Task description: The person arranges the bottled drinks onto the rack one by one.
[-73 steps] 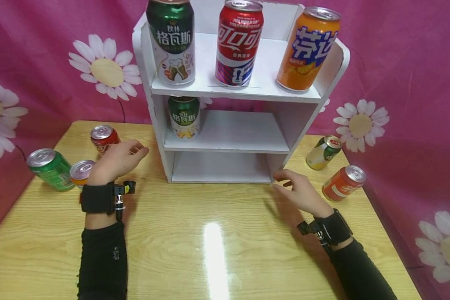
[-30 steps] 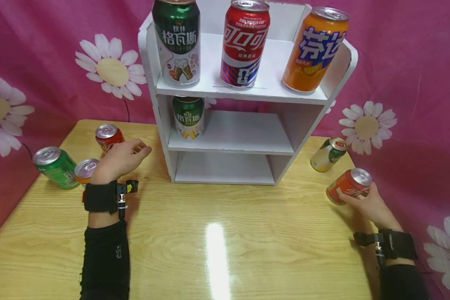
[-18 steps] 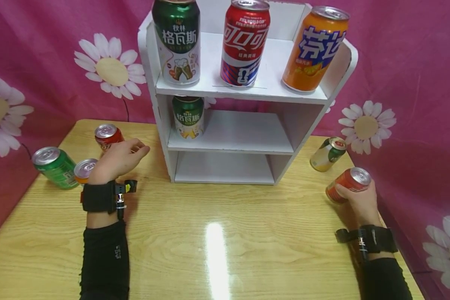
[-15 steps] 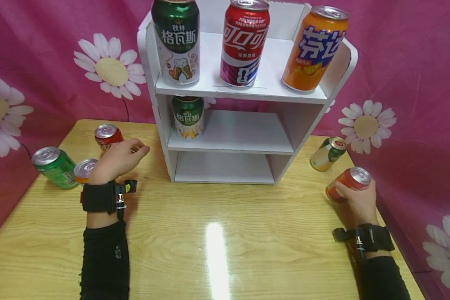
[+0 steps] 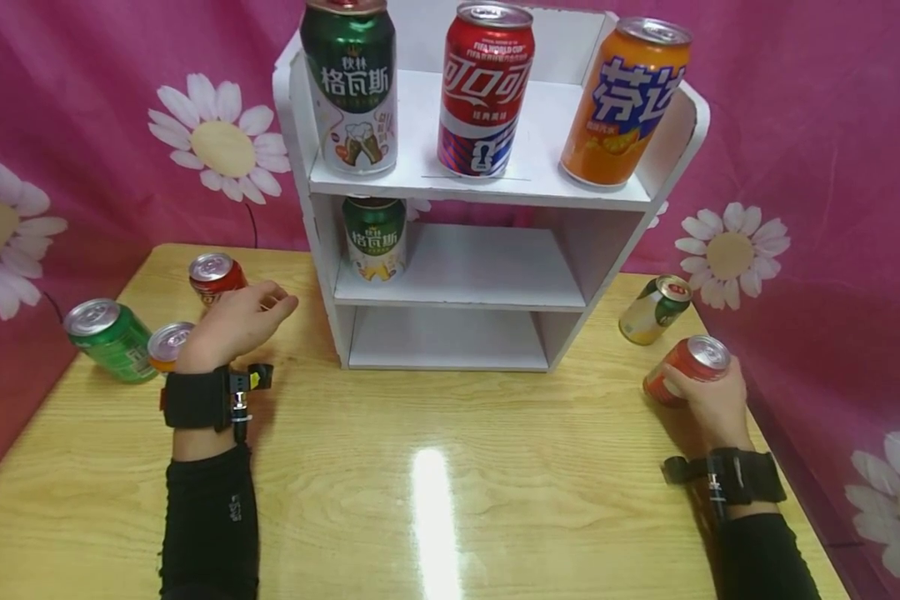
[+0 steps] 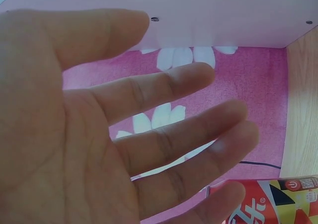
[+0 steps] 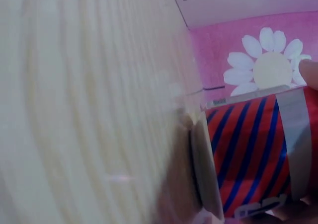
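1. Right hand grasps a red can near the right edge of the table, thumb along the near side. From where I stand I cannot tell whether the can's base touches the wood.
2. Left hand is released, its fingers loosely bent and spread apart, hovering over the table's left side.
3. Each wrist wears a black band below the hand, and black sleeves cover the forearms.
4. Just behind the left hand stands a second red can; an orange can is partly hidden by that wrist, with a green can beside it, further left.
5. Just behind the held can stands a kvass can.
6. Between the hands, toward the back, rises a white shelf. Its top board bears, left to right, a green-and-white can, a Coke and a Fanta; another can stands at the left of the middle board.
7. Pink cloth with big daisies hangs all round.
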Motion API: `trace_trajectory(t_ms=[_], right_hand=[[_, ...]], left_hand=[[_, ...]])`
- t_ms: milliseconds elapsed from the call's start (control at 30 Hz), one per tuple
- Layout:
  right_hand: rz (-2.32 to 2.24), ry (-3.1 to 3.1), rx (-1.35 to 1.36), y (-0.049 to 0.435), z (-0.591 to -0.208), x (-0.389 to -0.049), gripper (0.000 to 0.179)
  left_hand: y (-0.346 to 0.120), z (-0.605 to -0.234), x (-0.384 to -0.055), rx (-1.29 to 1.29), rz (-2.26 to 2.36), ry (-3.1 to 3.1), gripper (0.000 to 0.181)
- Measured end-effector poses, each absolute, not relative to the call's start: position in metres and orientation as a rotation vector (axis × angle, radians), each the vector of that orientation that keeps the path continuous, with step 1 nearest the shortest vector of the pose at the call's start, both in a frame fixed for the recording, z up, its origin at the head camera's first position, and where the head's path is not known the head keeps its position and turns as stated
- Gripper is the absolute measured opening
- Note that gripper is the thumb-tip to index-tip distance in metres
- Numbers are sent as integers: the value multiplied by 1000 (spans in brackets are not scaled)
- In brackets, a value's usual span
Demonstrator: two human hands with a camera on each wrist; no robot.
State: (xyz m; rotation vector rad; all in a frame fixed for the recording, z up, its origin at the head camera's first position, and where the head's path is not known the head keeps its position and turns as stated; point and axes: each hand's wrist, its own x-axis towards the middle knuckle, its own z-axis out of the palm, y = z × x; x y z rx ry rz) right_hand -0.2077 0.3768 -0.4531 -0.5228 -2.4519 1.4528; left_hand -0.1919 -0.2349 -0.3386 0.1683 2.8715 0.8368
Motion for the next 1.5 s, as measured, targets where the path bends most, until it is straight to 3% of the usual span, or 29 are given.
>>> trace_trajectory(t_ms=[200, 800, 1067, 1500], right_hand=[[1454, -2521, -286, 372, -447, -204, 75], [1584, -2430, 89, 324, -398, -181, 62], [1639, -2397, 159, 310, -380, -177, 59], [1739, -2384, 490, 272, -340, -186, 59]], left_hand=[[-235, -342, -192, 183, 839, 2878, 55], [-233, -342, -195, 187, 840, 2846, 56], [-231, -340, -196, 183, 841, 2829, 56], [-229, -340, -196, 197, 842, 2839, 54]])
